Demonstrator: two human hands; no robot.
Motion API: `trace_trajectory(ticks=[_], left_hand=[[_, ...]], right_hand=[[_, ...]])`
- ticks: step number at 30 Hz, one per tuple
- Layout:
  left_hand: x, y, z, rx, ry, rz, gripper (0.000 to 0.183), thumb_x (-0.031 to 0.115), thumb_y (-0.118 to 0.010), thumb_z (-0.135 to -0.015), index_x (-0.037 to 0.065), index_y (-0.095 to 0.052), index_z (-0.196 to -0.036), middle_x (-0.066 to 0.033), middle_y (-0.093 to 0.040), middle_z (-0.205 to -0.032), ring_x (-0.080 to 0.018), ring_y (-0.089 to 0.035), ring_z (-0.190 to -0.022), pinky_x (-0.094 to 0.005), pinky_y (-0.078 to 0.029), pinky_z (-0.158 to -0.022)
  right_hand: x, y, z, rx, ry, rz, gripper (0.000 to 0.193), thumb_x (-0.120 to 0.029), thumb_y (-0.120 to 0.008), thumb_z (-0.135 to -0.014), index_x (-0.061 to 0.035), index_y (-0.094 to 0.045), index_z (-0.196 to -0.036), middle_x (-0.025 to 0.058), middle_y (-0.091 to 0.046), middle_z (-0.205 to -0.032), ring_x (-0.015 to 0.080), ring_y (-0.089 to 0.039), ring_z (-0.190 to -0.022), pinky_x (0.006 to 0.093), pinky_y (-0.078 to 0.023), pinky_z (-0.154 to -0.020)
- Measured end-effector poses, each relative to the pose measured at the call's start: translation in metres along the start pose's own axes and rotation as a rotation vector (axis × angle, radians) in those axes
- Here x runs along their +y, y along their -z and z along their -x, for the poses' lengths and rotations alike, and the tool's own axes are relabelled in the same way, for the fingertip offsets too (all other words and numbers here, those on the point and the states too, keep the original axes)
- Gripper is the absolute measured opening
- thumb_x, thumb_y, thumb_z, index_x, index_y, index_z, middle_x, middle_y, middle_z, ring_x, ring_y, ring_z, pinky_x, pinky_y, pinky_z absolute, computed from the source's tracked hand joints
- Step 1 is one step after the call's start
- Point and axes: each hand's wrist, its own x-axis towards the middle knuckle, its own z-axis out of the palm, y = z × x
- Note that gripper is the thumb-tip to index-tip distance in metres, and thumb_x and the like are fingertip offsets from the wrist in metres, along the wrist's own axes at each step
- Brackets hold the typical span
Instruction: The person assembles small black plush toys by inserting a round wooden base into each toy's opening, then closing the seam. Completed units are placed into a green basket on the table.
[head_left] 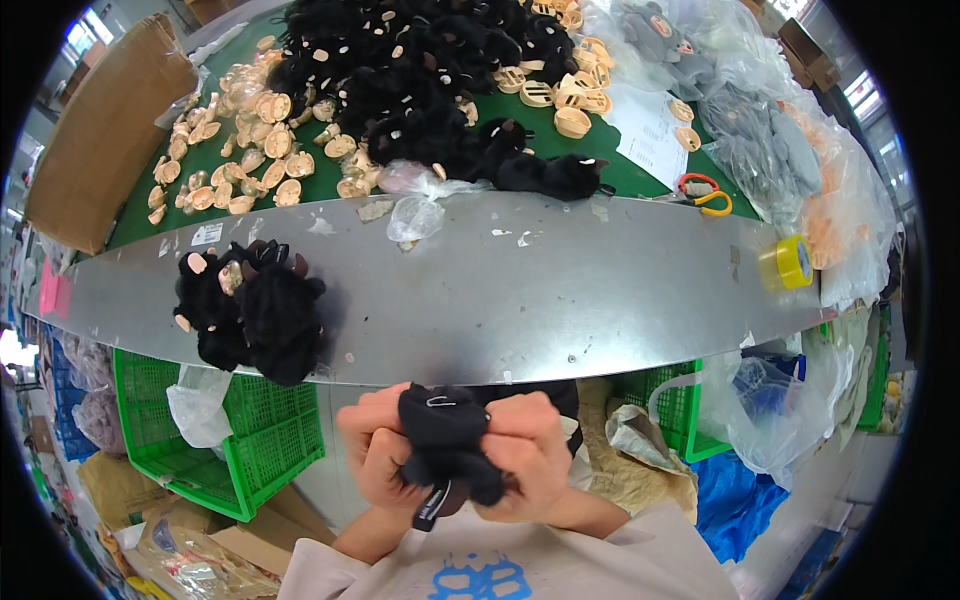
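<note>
Wearing a pale shirt (620, 565) with a blue print, at the bottom of the frame. Holding a black plush (450, 440) at lower centre, just before the near edge of the metal table (450, 290), in two tight fists: left hand (380, 455) clenched on one side, right hand (530, 450) clenched on the other, fingers curled in on both. Showing a dark label (431, 507) at the lower end of the plush. Cannot tell how the fingertips sit within the folds.

Flanked at lower left by a green crate (280, 455) with a white bag (200, 408) over its rim, and at lower right by brown paper (640, 460), a blue sheet (735, 505) and a clear bag (775, 410).

Loaded farther up, on the metal, with a black clump (283, 320) of plushes at left of the frame and yellow tape (795, 262) at right.

Backed beyond by a green surface (640, 180). Strewn there with beige shells (275, 140) at upper left, heaped with a black pile (400, 85) at top centre, and set with scissors (704, 198) and a white paper (650, 135) at upper right. Bordered at upper left by cardboard (110, 140).
</note>
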Motion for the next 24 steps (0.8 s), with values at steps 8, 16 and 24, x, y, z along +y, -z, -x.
trace_trajectory(ticks=[8, 16, 24], left_hand=[[-0.004, 0.011, -0.020, -0.129, -0.022, 0.354, 0.041, 0.008, -0.083, -0.076, 0.006, -0.049, -0.099, -0.0237, -0.055, -0.117, -0.0320, -0.066, -0.096, -0.0393, -0.057, -0.076], [-0.005, 0.016, -0.022, -0.226, -0.223, -0.080, 0.035, -0.002, -0.082, -0.065, 0.006, -0.071, -0.097, -0.0053, -0.054, -0.092, -0.0232, -0.062, -0.083, -0.0300, -0.052, -0.066], [-0.003, 0.021, -0.029, -0.167, -0.488, -0.284, 0.032, -0.006, -0.079, -0.069, 0.004, -0.069, -0.097, -0.0052, -0.051, -0.095, -0.0256, -0.059, -0.094, -0.0381, -0.062, -0.072]], right_hand=[[0.022, 0.005, -0.016, -0.063, 0.157, -0.120, 0.017, -0.002, -0.068, -0.065, -0.0020, -0.062, -0.080, 0.0099, -0.062, -0.087, 0.0280, -0.063, -0.077, 0.0414, -0.057, -0.073], [0.031, 0.009, -0.011, -0.130, 0.097, -0.075, 0.022, -0.007, -0.079, -0.076, -0.0002, -0.062, -0.088, 0.0124, -0.063, -0.091, 0.0265, -0.065, -0.075, 0.0399, -0.058, -0.072], [0.027, 0.003, -0.009, -0.157, 0.044, -0.023, 0.029, 0.001, -0.075, -0.066, 0.0033, -0.067, -0.093, 0.0141, -0.061, -0.091, 0.0277, -0.061, -0.075, 0.0374, -0.054, -0.066]])
